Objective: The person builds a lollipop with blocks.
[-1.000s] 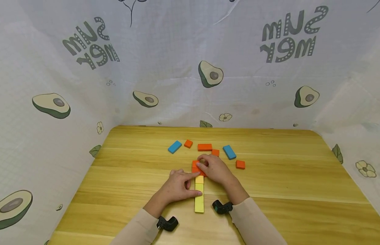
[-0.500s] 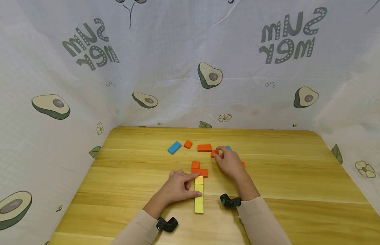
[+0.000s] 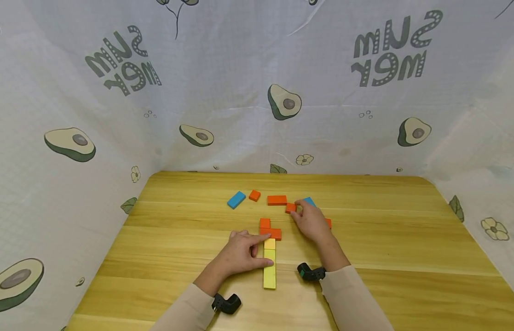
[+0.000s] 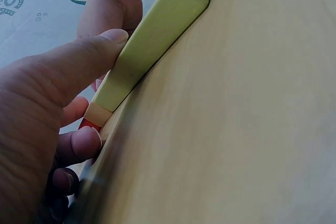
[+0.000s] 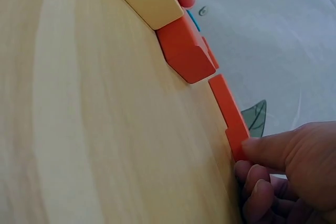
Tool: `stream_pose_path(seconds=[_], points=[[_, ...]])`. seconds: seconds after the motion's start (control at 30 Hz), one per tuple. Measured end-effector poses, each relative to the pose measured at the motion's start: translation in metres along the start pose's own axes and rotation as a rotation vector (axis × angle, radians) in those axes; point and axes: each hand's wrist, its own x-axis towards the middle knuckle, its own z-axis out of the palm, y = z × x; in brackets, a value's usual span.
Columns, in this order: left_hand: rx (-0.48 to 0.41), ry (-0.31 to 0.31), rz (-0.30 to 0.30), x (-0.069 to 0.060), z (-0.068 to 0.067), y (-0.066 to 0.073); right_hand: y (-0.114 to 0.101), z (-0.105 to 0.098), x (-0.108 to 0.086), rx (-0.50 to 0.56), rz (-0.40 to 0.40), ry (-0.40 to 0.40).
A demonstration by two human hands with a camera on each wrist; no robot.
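Observation:
A column of wooden blocks lies in front of me: a long yellow-green block (image 3: 269,275), a small light-orange block (image 3: 269,244), a red rectangular block (image 3: 275,234) across its top and a small red block (image 3: 264,223) beyond. My left hand (image 3: 241,253) rests on it, thumb on the yellow-green block and straight index fingertip on the red rectangular one. My right hand (image 3: 312,223) pinches a separate small red square block (image 3: 290,208) between thumb and fingers at its right edge. In the right wrist view, my thumb presses that square block (image 5: 238,142); the fingers curl below.
A red rectangular block (image 3: 277,200) lies just left of the pinched square. Farther left are a small red block (image 3: 254,195) and a blue block (image 3: 236,200). Behind my right hand, another blue block (image 3: 309,201) and a red block (image 3: 328,223) are partly hidden.
My right hand has left the far end of the column and moved right and away to the loose red square block, staying there since. My left hand has kept its place.

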Motion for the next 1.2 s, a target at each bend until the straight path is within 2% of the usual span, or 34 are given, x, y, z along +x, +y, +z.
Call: stream_pose_path(seconds=[0.3, 0.8, 1.2], points=[[-0.003, 0.005, 0.002, -0.0011, 0.0022, -0.0019, 0.0001, 0.0017, -0.0005, -0.015, -0.008, 0.021], [-0.013, -0.006, -0.005, -0.0015, 0.0009, -0.0007, -0.0015, -0.0022, -0.0025, 0.027, -0.022, -0.045], [-0.011, -0.004, 0.0, -0.0007, -0.0011, 0.0007, -0.0091, -0.0009, -0.004, 0.071, -0.093, -0.178]])
